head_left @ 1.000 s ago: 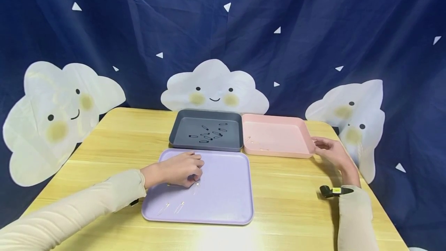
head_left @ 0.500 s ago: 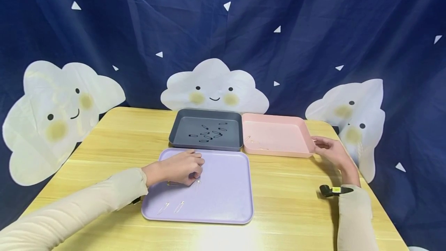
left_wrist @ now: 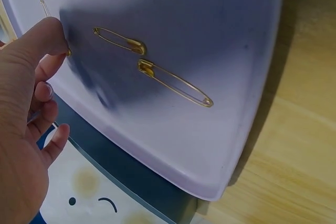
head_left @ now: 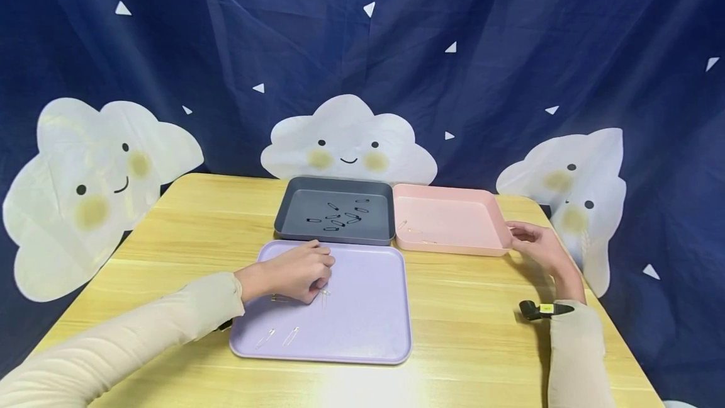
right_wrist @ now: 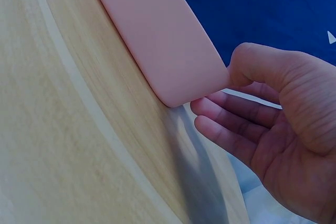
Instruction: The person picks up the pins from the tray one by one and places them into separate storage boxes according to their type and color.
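My left hand is over the lilac tray, its thumb and forefinger pinching a gold safety pin, of which only a small gold bit shows in the left wrist view. Another gold pin lies right beside those fingertips. Beneath the wrist are two more, one gold pin and a larger safety pin, mostly hidden from the head view. Two gold pins lie near the tray's front left. My right hand holds the right front corner of the pink tray, thumb at the rim.
Behind the lilac tray stands a dark grey tray with several black safety pins. The pink tray adjoins it on the right and has a few gold pins inside. All sit on a wooden table before a blue curtain.
My left hand has shifted slightly up and to the right, and the gold pin by its fingertips has moved a little with it. My right hand stays at the pink tray.
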`<state>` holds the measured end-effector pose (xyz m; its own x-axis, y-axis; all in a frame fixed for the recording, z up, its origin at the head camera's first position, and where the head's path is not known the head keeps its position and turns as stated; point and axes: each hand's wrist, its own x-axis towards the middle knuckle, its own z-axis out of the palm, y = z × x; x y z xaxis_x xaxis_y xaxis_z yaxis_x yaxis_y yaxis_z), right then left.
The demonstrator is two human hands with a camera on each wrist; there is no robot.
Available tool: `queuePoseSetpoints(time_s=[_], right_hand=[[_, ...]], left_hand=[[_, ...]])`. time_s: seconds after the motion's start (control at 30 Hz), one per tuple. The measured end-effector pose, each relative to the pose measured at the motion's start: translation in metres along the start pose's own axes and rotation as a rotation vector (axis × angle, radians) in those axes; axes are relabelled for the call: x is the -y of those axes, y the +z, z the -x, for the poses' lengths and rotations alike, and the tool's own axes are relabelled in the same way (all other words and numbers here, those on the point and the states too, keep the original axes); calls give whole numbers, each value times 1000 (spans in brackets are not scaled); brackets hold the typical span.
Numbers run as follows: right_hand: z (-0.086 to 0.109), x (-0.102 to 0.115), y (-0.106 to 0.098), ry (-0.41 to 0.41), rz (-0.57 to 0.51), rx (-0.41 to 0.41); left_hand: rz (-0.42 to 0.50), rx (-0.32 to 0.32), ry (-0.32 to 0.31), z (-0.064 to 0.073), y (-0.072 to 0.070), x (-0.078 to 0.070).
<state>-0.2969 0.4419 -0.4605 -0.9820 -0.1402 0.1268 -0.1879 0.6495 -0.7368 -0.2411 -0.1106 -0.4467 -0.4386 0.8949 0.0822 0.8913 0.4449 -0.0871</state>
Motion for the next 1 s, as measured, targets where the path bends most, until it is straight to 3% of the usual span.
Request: queuePoseSetpoints(time_s=[0.57, 1.0], right_hand=[[1, 2, -1, 9, 4, 3], [1, 2, -1, -10, -2, 2]], left_hand=[[-64, -82, 35, -5, -9, 1], [-76, -62, 21, -7, -23, -3]])
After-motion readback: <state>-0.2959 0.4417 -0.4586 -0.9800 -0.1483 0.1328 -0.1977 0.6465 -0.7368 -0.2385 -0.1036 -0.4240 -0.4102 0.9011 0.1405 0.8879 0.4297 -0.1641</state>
